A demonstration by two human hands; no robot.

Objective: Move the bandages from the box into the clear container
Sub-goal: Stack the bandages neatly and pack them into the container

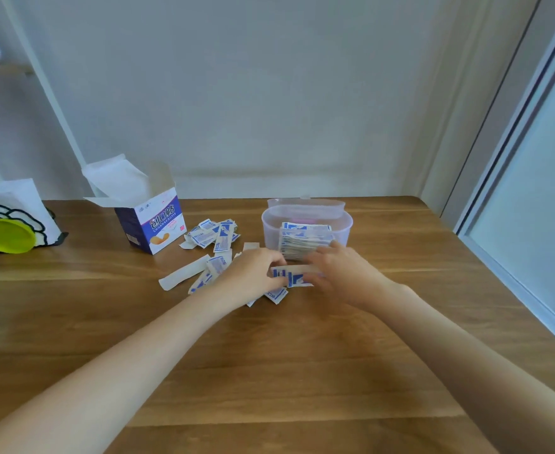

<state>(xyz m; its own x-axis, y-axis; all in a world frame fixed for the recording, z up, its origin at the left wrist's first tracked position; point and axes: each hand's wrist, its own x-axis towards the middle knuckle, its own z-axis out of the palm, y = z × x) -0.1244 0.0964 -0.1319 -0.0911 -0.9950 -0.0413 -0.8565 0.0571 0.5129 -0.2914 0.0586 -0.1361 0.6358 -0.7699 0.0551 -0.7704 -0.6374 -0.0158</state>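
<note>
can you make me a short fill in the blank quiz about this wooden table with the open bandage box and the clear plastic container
1. The stack of blue-and-white wrapped bandages stands inside the clear plastic ______.
2. The open cardboard bandage box stands to the ______ of the clear plastic container in the picture.
3. The left hand and right hand together hold a small bundle of bandages just in ______ of the container.
4. Loose bandages lie scattered on the wooden ______.

Missing words: container; left; front; table
</note>
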